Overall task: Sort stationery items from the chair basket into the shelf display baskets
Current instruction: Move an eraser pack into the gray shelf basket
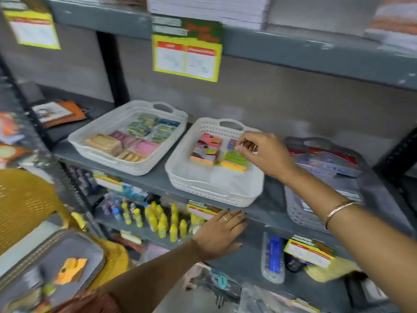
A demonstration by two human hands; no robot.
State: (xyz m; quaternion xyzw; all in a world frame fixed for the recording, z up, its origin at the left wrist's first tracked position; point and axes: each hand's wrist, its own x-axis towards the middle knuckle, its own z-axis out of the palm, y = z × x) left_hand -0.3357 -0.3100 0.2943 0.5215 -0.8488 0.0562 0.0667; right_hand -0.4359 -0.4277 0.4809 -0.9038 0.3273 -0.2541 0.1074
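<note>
Our right hand pinches something tiny, unidentifiable; the sticky-note packs just below are light, stiff: we grip edges.

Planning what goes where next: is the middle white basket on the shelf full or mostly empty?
Mostly empty. The middle white basket holds only a few packs near its back; its front floor is bare.

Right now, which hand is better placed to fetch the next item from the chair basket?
Left. The left hand rests on the shelf edge, nearer the chair basket; the right hand is over the middle white basket.
</note>
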